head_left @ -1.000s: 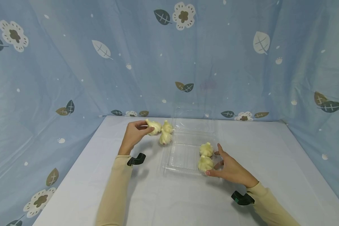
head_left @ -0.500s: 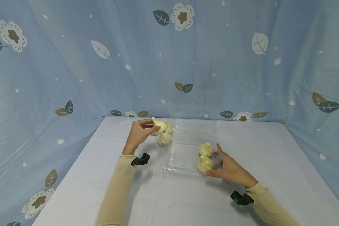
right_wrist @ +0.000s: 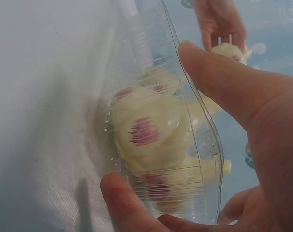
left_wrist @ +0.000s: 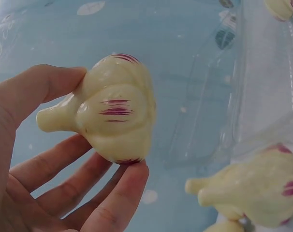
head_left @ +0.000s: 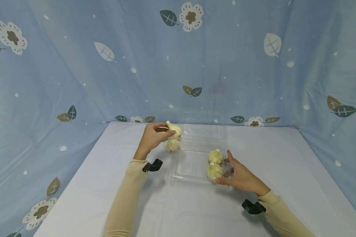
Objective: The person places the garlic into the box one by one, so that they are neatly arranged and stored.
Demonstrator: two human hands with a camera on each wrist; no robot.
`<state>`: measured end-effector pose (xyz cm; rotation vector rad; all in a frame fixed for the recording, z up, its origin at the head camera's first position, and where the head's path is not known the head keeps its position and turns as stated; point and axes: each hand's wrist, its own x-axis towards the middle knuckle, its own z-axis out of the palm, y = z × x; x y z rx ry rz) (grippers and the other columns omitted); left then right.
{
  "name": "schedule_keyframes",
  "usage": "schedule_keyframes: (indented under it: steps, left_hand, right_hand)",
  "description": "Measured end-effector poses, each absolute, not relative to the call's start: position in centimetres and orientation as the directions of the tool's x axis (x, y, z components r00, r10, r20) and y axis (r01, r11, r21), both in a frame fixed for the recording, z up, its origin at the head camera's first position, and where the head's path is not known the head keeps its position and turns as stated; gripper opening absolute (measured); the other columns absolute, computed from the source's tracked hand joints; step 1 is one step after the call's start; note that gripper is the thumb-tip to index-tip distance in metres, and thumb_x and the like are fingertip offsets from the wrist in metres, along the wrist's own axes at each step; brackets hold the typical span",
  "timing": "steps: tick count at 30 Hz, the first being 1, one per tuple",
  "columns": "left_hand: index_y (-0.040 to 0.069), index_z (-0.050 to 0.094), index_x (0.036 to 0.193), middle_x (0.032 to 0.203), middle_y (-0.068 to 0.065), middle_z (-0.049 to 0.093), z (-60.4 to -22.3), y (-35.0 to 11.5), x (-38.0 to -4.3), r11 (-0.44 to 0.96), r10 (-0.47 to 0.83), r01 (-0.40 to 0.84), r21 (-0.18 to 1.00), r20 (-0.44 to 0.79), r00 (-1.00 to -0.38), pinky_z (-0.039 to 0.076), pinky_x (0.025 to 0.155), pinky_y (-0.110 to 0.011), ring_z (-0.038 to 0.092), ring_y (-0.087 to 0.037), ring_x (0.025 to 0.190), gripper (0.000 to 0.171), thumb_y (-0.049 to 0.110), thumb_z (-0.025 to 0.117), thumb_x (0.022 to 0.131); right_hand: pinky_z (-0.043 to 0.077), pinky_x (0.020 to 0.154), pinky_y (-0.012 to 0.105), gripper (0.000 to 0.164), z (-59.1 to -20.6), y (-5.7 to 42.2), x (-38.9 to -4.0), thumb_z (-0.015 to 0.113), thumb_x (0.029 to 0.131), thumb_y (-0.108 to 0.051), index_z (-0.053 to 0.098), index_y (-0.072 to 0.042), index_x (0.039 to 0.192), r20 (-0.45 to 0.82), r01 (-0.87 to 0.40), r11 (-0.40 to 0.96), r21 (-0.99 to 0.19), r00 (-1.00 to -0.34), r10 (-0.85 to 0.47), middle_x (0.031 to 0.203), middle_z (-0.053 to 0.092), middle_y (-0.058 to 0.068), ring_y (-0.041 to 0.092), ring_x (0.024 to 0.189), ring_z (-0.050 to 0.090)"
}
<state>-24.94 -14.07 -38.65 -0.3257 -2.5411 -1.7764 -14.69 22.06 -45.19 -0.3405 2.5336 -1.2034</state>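
My left hand (head_left: 152,136) pinches a pale garlic bulb (left_wrist: 117,108) with purple streaks between thumb and fingers. It is held above the table, left of an open clear plastic clamshell container (head_left: 191,164). Below it lie more garlic bulbs, one a garlic bulb (head_left: 172,145) by the container's left side; others are partly hidden by the hand. My right hand (head_left: 244,176) grips the container's near right corner, thumb and fingers spread around its wall. Inside, along the right side, sit a rear garlic bulb (head_left: 215,156) and a front garlic bulb (head_left: 215,171).
The container's transparent lid (head_left: 203,131) is folded back toward the patterned blue curtain (head_left: 154,65) behind the white table (head_left: 178,210). A dark wrist camera (head_left: 152,165) is on the left sleeve, and another wrist camera (head_left: 253,207) on the right.
The left hand has carried its garlic bulb up and rightward toward the container, passing over the bulbs on the table. The right hand has stayed at the container's corner.
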Motion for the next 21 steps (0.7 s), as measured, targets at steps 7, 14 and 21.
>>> schedule_keyframes:
  steps: [7, 14, 21]
  left_hand:
    - [0.015, 0.074, 0.124, 0.126, -0.008, 0.073, -38.1, -12.9, -25.1, 0.341, 0.184, 0.195, 0.920, 0.138, -0.973, 0.057, 0.098, -0.050, 0.071, -0.026, 0.120, 0.049, 0.042, 0.086, 0.084]
    - [0.019, 0.075, 0.122, 0.127, -0.004, 0.072, -37.6, -11.7, -25.2, 0.373, 0.218, 0.225, 0.900, 0.151, -0.964, 0.056, 0.099, -0.052, 0.069, -0.025, 0.120, 0.046, 0.044, 0.085, 0.085]
    - [0.019, 0.074, 0.126, 0.124, -0.003, 0.073, -37.7, -10.6, -25.3, 0.379, 0.252, 0.255, 0.890, 0.166, -0.953, 0.060, 0.090, -0.044, 0.070, -0.023, 0.117, 0.047, 0.042, 0.084, 0.085]
  right_hand:
    - [0.055, 0.072, 0.029, 0.133, -45.2, 22.1, -14.7, 0.085, 0.083, -0.047, -0.012, -0.006, 0.165, -0.176, -0.081, 0.622, -0.779, -0.924, -0.340, 0.164, 0.033, 0.023, 0.017, 0.105, 0.067]
    - [0.055, 0.070, 0.030, 0.134, -45.0, 22.0, -14.7, 0.086, 0.083, -0.046, -0.012, -0.006, 0.165, -0.179, -0.077, 0.618, -0.782, -0.923, -0.341, 0.163, 0.033, 0.024, 0.016, 0.103, 0.067]
    - [0.055, 0.070, 0.031, 0.134, -45.0, 22.0, -14.7, 0.086, 0.082, -0.046, -0.012, -0.005, 0.165, -0.185, -0.069, 0.621, -0.781, -0.923, -0.336, 0.162, 0.034, 0.024, 0.017, 0.103, 0.067]
